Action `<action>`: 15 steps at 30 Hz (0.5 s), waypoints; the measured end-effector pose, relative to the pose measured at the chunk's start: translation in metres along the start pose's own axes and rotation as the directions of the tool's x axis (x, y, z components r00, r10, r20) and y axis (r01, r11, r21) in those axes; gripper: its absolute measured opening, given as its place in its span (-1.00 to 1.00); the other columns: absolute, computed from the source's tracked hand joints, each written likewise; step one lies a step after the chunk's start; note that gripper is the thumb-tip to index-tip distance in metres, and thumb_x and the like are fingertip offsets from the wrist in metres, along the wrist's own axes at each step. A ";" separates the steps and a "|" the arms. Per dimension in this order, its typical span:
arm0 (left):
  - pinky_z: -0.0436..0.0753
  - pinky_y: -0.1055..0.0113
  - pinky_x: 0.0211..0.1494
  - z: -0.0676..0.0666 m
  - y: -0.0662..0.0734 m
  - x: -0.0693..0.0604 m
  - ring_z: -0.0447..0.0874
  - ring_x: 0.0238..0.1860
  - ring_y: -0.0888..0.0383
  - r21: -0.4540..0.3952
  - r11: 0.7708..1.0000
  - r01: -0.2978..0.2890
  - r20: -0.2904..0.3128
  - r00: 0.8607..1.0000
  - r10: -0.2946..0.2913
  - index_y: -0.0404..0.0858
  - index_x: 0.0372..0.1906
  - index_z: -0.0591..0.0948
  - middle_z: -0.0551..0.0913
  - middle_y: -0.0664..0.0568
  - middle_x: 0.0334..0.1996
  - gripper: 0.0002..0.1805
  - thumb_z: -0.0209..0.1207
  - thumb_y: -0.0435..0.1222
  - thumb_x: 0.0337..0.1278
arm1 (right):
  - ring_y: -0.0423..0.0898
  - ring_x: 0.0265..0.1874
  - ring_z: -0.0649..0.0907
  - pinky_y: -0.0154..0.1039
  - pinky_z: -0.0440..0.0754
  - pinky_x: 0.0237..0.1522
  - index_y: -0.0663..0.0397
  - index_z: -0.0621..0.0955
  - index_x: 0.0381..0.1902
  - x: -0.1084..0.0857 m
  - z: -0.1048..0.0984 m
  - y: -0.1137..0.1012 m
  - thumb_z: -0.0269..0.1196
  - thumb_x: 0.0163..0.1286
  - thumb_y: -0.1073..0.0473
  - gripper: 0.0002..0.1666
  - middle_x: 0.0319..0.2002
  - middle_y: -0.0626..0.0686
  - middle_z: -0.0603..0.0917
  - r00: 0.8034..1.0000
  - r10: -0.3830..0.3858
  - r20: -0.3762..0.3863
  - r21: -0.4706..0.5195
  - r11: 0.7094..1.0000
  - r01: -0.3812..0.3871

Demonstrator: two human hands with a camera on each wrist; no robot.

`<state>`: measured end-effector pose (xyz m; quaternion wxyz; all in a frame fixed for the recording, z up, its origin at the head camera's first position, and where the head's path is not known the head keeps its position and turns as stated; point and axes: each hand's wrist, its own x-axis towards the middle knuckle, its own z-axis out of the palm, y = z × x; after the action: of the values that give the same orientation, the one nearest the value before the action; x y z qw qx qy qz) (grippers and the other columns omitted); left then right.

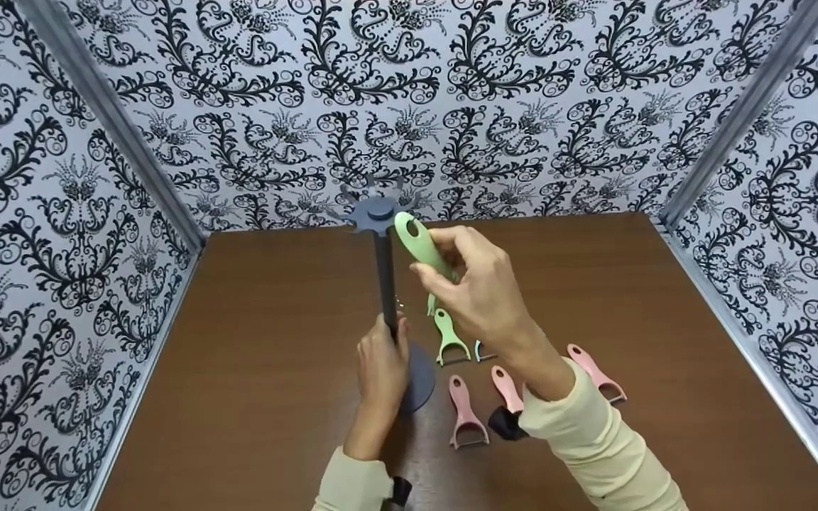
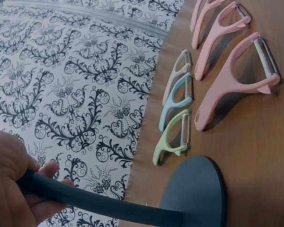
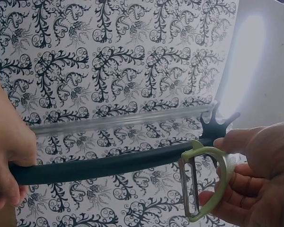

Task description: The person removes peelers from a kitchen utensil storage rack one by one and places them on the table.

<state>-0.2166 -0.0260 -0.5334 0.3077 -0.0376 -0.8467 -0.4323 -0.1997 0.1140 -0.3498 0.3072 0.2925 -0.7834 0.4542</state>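
My left hand (image 1: 383, 362) grips the dark pole of a utensil stand (image 1: 385, 277), which has a ring of hooks at its top and a round base. In the left wrist view the fingers wrap the pole (image 2: 99, 198) above the base (image 2: 194, 189). My right hand (image 1: 483, 284) pinches a green peeler (image 1: 420, 245) by its handle, its holed end up beside the hooks. The right wrist view shows the blade end of this peeler (image 3: 217, 189) in front of the pole, near the hooks (image 3: 215, 125).
Right of the base lie another green peeler (image 1: 446, 333), a blue peeler (image 2: 177, 101), a white peeler (image 2: 177, 75) and several pink peelers (image 1: 463, 411). Patterned walls (image 1: 409, 106) enclose the brown table (image 1: 274, 355) at the back and sides.
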 end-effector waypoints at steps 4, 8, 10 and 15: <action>0.67 -0.04 -0.28 -0.001 0.000 0.000 0.79 -0.36 -0.07 -0.010 1.000 0.001 0.006 1.000 -0.001 -0.31 -0.17 0.68 0.77 0.00 -0.39 -0.92 0.27 -0.35 0.41 | -0.12 -0.42 0.59 -0.34 0.56 -0.40 0.34 0.65 -0.07 0.000 -0.004 -0.004 0.48 0.22 0.37 -0.66 -0.33 0.11 0.67 1.000 -0.006 0.005 -0.017 1.000 0.006; 0.69 -0.01 -0.25 -0.001 0.001 0.001 0.80 -0.34 -0.06 -0.009 1.000 0.004 0.029 1.000 -0.004 -0.32 -0.15 0.68 0.78 -0.02 -0.37 -0.88 0.24 -0.32 0.45 | -0.12 -0.41 0.59 -0.34 0.56 -0.39 0.33 0.66 -0.06 0.001 -0.007 -0.007 0.49 0.23 0.36 -0.66 -0.32 0.11 0.68 1.000 -0.006 0.006 -0.039 0.999 0.006; 0.69 -0.02 -0.24 -0.001 0.001 0.001 0.81 -0.32 -0.06 -0.004 1.000 0.005 0.036 0.999 -0.005 -0.34 -0.13 0.68 0.79 -0.04 -0.35 -0.86 0.23 -0.31 0.45 | -0.12 -0.40 0.59 -0.34 0.56 -0.38 0.33 0.66 -0.06 0.002 -0.008 -0.008 0.49 0.23 0.35 -0.66 -0.31 0.11 0.68 1.000 -0.002 0.005 -0.041 0.999 0.003; 0.68 -0.04 -0.26 -0.001 0.000 0.001 0.80 -0.32 -0.09 -0.002 1.000 0.000 0.025 1.000 0.000 -0.35 -0.14 0.68 0.79 -0.05 -0.34 -0.88 0.26 -0.35 0.42 | -0.11 -0.39 0.60 -0.35 0.58 -0.37 0.33 0.66 -0.05 0.002 -0.011 -0.010 0.49 0.24 0.36 -0.65 -0.31 0.11 0.68 1.000 0.003 0.000 -0.020 1.000 -0.003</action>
<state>-0.2166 -0.0266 -0.5325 0.2970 -0.0435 -0.8500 -0.4328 -0.1917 0.1189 -0.3386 0.3096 0.2884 -0.7882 0.4470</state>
